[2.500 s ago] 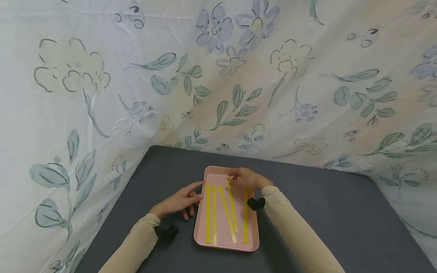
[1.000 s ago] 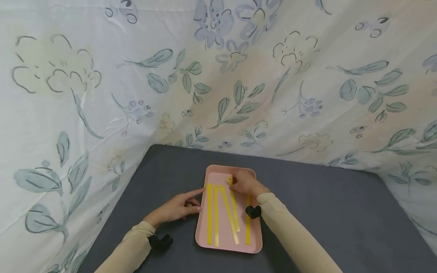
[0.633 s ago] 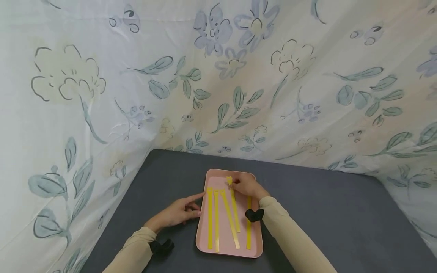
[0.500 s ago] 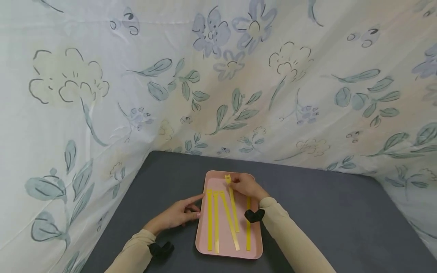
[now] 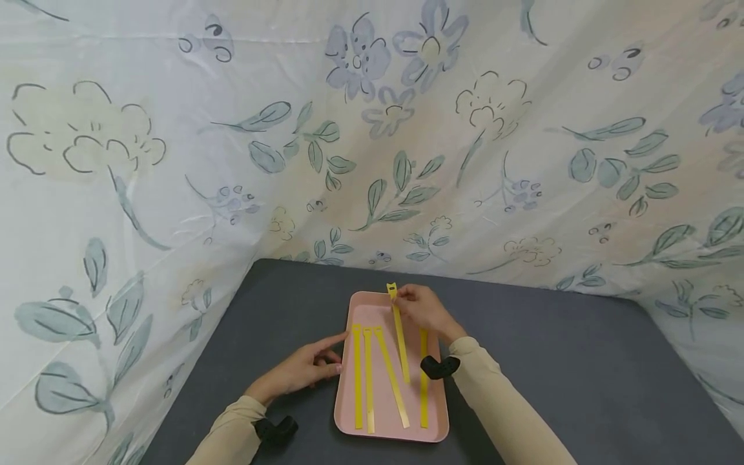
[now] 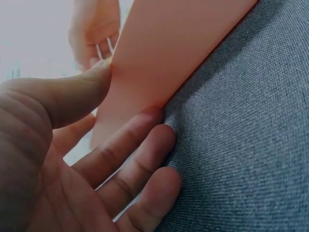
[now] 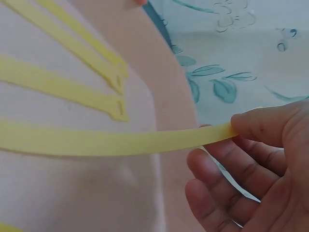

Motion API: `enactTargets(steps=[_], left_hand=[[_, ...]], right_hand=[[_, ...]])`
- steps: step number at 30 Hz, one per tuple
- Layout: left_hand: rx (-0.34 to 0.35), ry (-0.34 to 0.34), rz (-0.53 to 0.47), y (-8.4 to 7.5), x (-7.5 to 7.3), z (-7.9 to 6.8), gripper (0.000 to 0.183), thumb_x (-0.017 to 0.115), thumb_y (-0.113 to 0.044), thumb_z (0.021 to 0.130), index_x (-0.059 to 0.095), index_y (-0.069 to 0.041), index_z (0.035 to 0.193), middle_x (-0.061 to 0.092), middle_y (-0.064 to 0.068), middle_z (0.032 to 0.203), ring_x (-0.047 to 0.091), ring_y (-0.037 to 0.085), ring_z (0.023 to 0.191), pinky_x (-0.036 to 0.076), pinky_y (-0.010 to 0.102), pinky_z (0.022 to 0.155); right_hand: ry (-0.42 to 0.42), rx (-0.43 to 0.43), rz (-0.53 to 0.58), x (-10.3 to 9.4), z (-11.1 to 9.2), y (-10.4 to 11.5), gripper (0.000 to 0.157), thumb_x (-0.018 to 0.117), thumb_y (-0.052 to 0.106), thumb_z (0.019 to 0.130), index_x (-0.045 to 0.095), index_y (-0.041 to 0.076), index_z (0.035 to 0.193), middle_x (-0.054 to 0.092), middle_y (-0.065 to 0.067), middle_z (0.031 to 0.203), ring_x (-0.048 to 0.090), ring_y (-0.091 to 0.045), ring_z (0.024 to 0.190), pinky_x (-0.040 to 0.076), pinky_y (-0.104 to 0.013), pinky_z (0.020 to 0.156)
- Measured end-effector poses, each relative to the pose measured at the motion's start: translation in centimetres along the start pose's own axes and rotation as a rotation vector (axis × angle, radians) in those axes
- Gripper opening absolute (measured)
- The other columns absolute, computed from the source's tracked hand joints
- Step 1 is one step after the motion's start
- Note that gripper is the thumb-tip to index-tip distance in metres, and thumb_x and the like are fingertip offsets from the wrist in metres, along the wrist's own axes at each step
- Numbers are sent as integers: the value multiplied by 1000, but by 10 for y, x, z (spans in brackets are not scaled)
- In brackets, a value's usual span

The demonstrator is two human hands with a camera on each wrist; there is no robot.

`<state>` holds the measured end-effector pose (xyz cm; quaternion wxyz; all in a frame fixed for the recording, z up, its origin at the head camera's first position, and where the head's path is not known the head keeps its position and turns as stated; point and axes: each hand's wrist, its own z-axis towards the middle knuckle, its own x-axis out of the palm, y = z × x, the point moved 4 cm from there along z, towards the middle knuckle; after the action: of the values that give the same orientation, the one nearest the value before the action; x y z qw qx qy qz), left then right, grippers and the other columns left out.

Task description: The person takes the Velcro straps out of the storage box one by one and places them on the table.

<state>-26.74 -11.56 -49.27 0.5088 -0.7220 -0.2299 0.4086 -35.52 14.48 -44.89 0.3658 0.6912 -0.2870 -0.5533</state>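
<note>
My right hand (image 5: pixel 427 309) pinches a yellow cable tie (image 5: pixel 400 336) just below its slotted head, between thumb and fingers. In the right wrist view this cable tie (image 7: pixel 111 143) curves slightly away from the fingertips. Its head is raised past the far rim of the pink tray (image 5: pixel 374 310); the tail slants down over the tray. Against the tray's left edge rests my left hand (image 5: pixel 299 369), index finger extended to the rim. The left wrist view shows its thumb (image 6: pixel 82 94) touching the tray wall (image 6: pixel 178 34), its other fingers loosely bent beside it.
Several more yellow cable ties lie lengthwise in the tray, such as the leftmost tie (image 5: pixel 357 381) and the rightmost tie (image 5: pixel 424 394). The tray stands on a dark grey table (image 5: pixel 540 361). A floral cloth (image 5: pixel 325 161) hangs behind and at the sides.
My right hand, low over the tray before, has taken hold of the cable tie by its head end and lifted it up and away. My left hand stays at the tray's left edge.
</note>
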Motion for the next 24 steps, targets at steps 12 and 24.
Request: enactTargets(steps=[12, 24], left_hand=[[6, 11, -11, -1, 0, -5, 70, 67, -24, 99, 33, -15, 160, 68, 16, 119, 56, 17, 72, 46, 30, 54], [-7, 21, 17, 5, -1, -6, 69, 66, -27, 100, 33, -18, 160, 68, 11, 117, 58, 15, 75, 47, 28, 56]], right_hand=[[-53, -61, 118, -16, -12, 28, 24, 64, 24, 101, 71, 6, 115, 72, -10, 112, 68, -28, 101, 54, -50, 95], [-146, -55, 219, -30, -23, 43, 26, 64, 28, 102, 69, 8, 117, 72, -8, 110, 68, -27, 105, 52, -42, 93]])
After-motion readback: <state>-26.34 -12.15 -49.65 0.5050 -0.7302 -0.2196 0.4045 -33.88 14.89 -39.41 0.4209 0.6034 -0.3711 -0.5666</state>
